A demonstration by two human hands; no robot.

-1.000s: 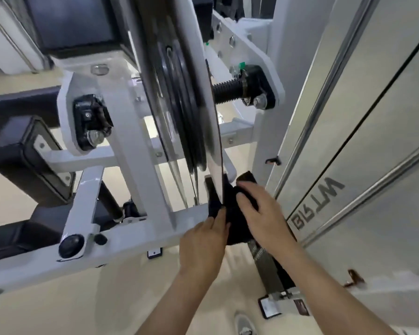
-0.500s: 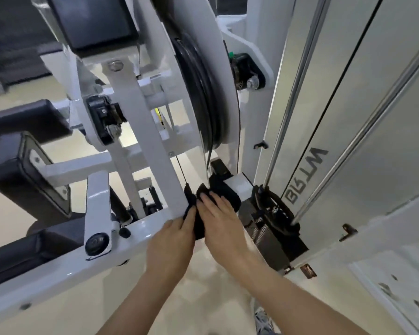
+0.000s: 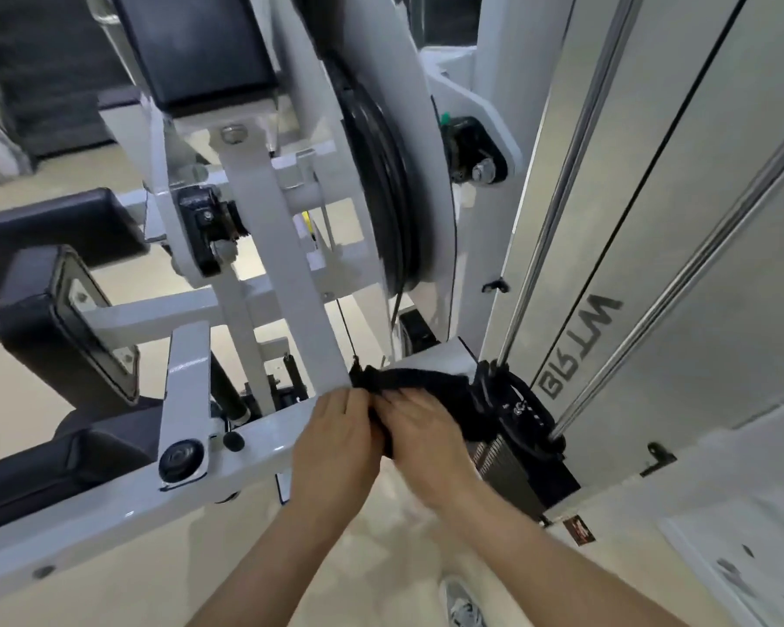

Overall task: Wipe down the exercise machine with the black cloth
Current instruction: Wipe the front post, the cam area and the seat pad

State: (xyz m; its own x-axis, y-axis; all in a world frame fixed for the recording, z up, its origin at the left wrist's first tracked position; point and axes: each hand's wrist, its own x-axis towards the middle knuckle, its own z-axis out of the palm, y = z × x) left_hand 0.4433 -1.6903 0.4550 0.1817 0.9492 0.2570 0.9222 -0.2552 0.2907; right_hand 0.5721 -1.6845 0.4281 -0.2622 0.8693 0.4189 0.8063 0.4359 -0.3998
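Your forearms are reaching in from the near edge, both palms facing down. Your left hand (image 3: 336, 438) is closing its grip on the near-left end of the black cloth (image 3: 419, 386), fingers curled over it. Your right hand (image 3: 422, 434) is lying flat on top, fingers pressing the cloth against the white frame beam (image 3: 109, 500) of the exercise machine (image 3: 263, 228). Just right, the weight stack (image 3: 512, 468) is sitting partly behind the cloth. Farther off, a black pulley wheel (image 3: 385, 192) is rising above. Your right palm is hiding the cloth's near edge.
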